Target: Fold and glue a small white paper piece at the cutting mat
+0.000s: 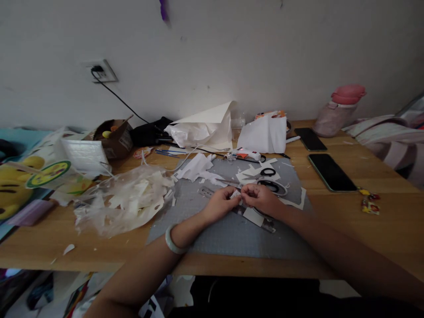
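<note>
My left hand [221, 204], with a pale bangle [172, 240] on its wrist, pinches a small white piece of paper [236, 194]. Fingertips of my right hand [260, 198] meet the same piece from the other side, closed on its edge. Both hands are above the grey cutting mat [212, 238]. Beneath them a metal ruler [267, 225] lies slantwise, partly covered by the hands and a white scrap [254, 217]. Just beyond my right hand are scissors with black handles [268, 172], amid white paper strips [245, 173].
A clear plastic bag of paper scraps [122, 203] lies left of the mat. Behind are a white glue gun [248, 153], a brown box [114, 137] and white sheets [212, 123]. Two phones [332, 172] and a pink bottle [338, 110] stand or lie at right.
</note>
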### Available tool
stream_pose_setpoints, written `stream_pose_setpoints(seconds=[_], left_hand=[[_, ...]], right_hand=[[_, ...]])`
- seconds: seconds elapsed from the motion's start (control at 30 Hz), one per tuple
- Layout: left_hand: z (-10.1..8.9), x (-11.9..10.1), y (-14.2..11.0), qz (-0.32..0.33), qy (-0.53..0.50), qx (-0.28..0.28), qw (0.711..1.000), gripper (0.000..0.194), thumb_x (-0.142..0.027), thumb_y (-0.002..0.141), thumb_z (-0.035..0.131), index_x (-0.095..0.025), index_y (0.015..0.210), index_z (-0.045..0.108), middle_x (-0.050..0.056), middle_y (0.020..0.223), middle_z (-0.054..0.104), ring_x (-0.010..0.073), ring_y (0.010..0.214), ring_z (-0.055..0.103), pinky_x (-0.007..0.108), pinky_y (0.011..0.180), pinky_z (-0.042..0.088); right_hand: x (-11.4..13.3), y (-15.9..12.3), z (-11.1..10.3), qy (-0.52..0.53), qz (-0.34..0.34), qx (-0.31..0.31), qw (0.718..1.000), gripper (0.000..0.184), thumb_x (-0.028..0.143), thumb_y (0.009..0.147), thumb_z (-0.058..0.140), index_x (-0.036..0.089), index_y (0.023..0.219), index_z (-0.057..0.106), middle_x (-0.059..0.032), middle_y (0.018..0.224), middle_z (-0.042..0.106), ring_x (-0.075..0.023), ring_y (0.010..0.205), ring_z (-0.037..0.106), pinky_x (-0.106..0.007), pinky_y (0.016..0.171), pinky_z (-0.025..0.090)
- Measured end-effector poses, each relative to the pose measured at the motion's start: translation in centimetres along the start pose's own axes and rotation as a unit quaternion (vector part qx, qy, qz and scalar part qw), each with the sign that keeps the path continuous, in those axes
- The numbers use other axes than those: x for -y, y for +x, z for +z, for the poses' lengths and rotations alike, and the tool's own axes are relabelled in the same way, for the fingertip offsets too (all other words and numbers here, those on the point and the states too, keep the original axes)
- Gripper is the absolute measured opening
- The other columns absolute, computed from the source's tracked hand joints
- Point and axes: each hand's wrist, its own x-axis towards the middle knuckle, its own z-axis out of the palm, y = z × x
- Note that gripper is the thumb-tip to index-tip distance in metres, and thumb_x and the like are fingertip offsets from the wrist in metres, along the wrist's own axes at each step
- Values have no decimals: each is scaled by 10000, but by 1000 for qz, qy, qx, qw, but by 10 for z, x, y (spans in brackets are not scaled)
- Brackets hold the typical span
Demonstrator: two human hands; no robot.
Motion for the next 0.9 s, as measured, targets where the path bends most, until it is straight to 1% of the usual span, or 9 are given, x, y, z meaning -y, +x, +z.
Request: stream_pose_setpoints(seconds=[0.13,0.27,0.33,0.43,0.57,0.8,0.9], left_hand=[[0,1,0,-8,-2,-1,1000,194,-355,719,512,-170,661,504,-64,512,424,83,476,361,209,479,279],[-3,3,4,-29,-41,-37,998,216,-381,748,466,-183,665,484,-74,466,401,84,423,380,208,446,289],[-4,3,6,-38,-65,-56,996,227,-394,749,460,-185,666,483,-76,483,406,79,404,389,208,431,297],[-6,4,7,-35,-82,-58,994,237,-403,730,495,-178,656,487,-75,504,419,67,396,387,203,419,299],[-5,3,5,-28,-85,-49,995,258,-418,720,530,-174,645,488,-75,478,420,68,407,387,198,425,290],[-4,1,3,-19,-71,-52,996,275,-438,729,518,-175,654,488,-72,454,415,76,423,380,202,442,287],[-4,0,2,-15,-81,-57,995,260,-424,712,534,-176,657,477,-74,474,405,73,436,369,200,448,293]], right_hand=[[3,-1,0,-14,-4,2,1000,86,219,738,479,196,659,456,54,552,435,-93,520,377,-225,507,307],[12,-2,2,-9,9,-11,1000,85,224,699,484,199,632,437,63,538,394,-90,506,346,-226,490,281],[14,-3,3,-5,16,-13,1000,85,232,680,489,197,621,438,64,544,378,-87,506,337,-228,492,274],[15,-3,4,2,17,-4,1000,68,233,668,495,191,629,458,61,563,390,-86,518,345,-229,505,280],[12,-3,4,15,22,-7,1000,79,242,681,501,191,633,464,60,548,408,-86,508,351,-227,492,278],[3,0,2,31,27,-10,999,114,277,733,517,194,665,479,54,541,464,-88,487,386,-226,482,311],[0,1,1,29,22,-9,999,171,323,777,504,202,659,481,50,548,481,-93,485,407,-230,487,330]])
